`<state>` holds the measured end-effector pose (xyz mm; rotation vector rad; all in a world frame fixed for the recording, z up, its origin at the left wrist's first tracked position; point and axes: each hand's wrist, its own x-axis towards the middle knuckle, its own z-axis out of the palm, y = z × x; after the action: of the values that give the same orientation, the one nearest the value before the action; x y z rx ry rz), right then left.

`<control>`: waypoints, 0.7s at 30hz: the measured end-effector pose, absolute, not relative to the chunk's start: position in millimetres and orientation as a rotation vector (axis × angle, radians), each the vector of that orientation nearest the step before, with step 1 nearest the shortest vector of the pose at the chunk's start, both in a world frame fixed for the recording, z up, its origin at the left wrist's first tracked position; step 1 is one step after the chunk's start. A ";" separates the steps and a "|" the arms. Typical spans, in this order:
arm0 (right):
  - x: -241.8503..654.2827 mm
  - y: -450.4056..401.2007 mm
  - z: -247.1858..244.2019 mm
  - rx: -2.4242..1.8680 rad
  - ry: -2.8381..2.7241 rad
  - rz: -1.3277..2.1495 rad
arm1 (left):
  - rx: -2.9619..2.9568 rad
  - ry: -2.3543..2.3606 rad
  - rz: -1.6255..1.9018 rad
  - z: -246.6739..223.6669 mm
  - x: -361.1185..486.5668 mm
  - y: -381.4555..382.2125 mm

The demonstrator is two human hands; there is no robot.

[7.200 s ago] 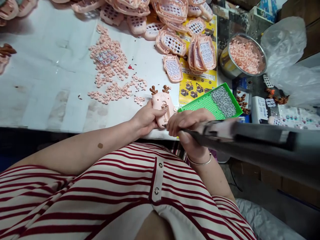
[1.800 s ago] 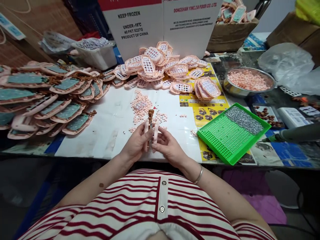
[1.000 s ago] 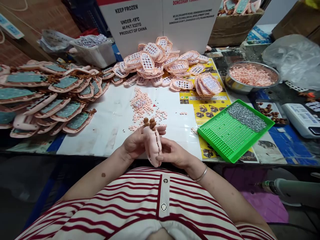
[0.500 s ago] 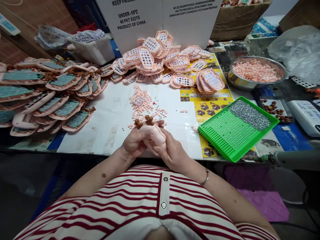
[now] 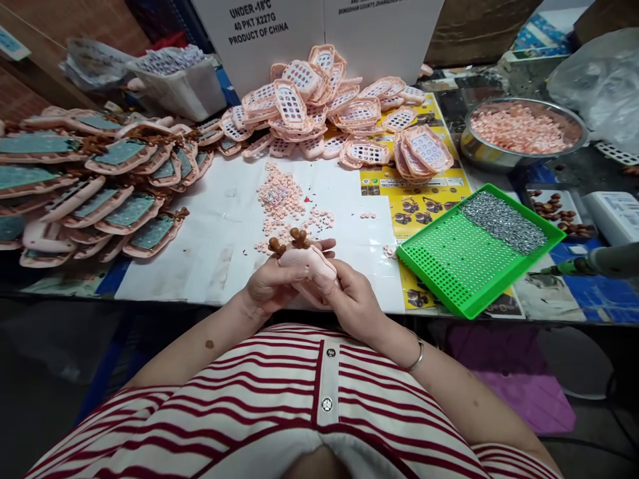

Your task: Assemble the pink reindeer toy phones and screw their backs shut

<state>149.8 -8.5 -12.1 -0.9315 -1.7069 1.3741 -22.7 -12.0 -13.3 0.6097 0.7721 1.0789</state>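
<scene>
Between my two hands, close to the table's front edge, is a pale pink plastic toy casing with brown antlers sticking up at its far left end. My left hand wraps its left side, thumb lying across the top. My right hand grips the right side, with the thumb pressed on the casing. Its underside is hidden by my palms. Just beyond the hands, small pink round pieces lie scattered on the white table covering.
Pink perforated shells are heaped at the back. Antlered casings with teal panels pile up at left. On the right are a green tray of screws, a steel bowl of pink parts and a power screwdriver.
The casing has turned slightly in my hands, its right end now further right, and my right hand has shifted a little right. The view has tilted slightly downward.
</scene>
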 end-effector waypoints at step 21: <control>156.5 -7.8 -26.0 -0.869 -1.717 0.950 | 1.027 1.075 1.510 4.9 5.5 -25.7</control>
<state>156.5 -7.8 -26.0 -0.8692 -1.7173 0.9496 5.5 -25.7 4.9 1.0269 1.0751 1.5095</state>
